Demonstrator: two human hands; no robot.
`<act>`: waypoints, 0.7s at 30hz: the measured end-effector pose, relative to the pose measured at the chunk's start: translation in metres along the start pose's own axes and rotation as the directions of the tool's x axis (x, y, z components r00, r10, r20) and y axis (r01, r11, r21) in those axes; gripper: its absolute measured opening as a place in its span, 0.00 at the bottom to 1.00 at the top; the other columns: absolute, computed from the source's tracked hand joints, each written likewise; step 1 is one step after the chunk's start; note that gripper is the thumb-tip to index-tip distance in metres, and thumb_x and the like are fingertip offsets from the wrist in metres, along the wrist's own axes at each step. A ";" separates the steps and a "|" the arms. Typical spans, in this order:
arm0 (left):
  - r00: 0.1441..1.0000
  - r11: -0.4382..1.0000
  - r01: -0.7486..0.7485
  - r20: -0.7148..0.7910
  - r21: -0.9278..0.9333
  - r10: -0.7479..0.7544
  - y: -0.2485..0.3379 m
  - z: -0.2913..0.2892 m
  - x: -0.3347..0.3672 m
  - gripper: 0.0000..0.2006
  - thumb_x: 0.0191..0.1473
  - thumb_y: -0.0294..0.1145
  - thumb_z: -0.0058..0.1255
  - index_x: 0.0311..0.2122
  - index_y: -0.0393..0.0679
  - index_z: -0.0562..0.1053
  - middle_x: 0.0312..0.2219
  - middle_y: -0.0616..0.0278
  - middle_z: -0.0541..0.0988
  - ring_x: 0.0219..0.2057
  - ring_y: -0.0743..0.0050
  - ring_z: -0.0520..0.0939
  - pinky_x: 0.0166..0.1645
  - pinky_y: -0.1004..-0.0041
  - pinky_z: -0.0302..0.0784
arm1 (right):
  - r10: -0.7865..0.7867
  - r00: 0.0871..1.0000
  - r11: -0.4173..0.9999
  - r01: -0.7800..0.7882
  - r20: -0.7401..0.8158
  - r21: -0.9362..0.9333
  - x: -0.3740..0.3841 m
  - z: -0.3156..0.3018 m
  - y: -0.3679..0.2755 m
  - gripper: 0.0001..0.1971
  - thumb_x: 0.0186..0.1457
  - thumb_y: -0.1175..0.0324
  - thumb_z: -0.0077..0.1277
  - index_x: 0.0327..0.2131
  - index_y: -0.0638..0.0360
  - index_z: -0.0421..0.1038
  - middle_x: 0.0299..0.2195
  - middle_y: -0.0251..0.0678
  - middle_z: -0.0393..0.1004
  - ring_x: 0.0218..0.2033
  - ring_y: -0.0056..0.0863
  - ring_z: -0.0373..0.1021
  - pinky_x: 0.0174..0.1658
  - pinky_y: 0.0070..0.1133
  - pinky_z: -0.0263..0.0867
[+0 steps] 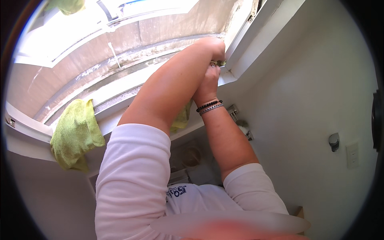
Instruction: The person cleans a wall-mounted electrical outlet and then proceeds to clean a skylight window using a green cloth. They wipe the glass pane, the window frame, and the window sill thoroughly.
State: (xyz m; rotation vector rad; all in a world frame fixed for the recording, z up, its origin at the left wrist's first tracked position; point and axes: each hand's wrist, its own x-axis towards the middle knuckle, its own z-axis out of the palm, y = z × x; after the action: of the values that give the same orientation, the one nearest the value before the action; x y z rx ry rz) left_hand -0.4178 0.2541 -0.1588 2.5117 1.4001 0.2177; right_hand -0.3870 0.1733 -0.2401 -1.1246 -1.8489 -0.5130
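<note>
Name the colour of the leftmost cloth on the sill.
The cloth is yellow-green; head view shows it.

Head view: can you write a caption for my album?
Left hand and right hand close together by the window frame; yellow-green cloth hangs at left.

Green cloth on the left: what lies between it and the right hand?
In the head view, the white window frame and the left forearm lie between the green cloth and the right hand; a second cloth shows partly behind that forearm.

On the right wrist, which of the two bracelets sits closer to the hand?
The black beaded bracelet sits closer to the right hand; the silvery bracelet lies on its elbow side.
</note>
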 end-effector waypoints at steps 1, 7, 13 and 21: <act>1.000 1.000 0.010 0.028 0.029 -0.011 0.002 -0.001 0.002 0.16 0.37 0.38 0.49 0.32 0.39 0.74 0.28 0.52 0.75 0.31 0.60 0.76 0.36 0.68 0.70 | 0.001 1.000 1.000 -0.001 0.007 0.004 0.000 0.001 0.001 0.09 0.37 0.62 0.49 0.22 0.55 0.68 0.19 0.35 0.66 0.25 0.35 0.62 0.33 0.31 0.52; 0.990 0.992 0.121 0.071 -0.021 -0.119 0.011 -0.001 0.002 0.14 0.39 0.36 0.49 0.34 0.43 0.74 0.33 0.56 0.75 0.35 0.63 0.76 0.38 0.70 0.70 | 0.035 0.997 0.999 -0.032 0.065 -0.034 0.001 -0.004 0.003 0.08 0.38 0.62 0.49 0.21 0.55 0.67 0.20 0.35 0.67 0.27 0.34 0.63 0.33 0.30 0.52; 0.866 0.853 0.125 -0.363 -0.507 -0.343 -0.027 -0.030 -0.033 0.14 0.47 0.39 0.43 0.34 0.40 0.71 0.31 0.52 0.75 0.33 0.62 0.75 0.38 0.70 0.69 | 0.107 0.994 0.994 -0.106 0.025 -0.029 0.005 0.002 0.002 0.06 0.40 0.65 0.48 0.18 0.55 0.67 0.18 0.36 0.67 0.26 0.34 0.65 0.34 0.31 0.54; 0.844 0.341 -0.233 -0.364 -0.911 -0.394 -0.009 -0.136 -0.176 0.14 0.52 0.39 0.39 0.35 0.36 0.64 0.30 0.57 0.71 0.32 0.70 0.72 0.37 0.70 0.68 | 0.188 0.980 0.982 -0.187 0.072 -0.019 0.009 0.003 -0.002 0.06 0.38 0.67 0.44 0.16 0.55 0.68 0.20 0.35 0.69 0.27 0.35 0.65 0.37 0.31 0.55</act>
State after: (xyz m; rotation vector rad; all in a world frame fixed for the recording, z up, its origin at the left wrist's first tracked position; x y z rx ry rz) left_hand -0.5520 0.1289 -0.0321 1.3444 1.0048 1.3836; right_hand -0.3917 0.1789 -0.2343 -1.3262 -1.7806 -0.3790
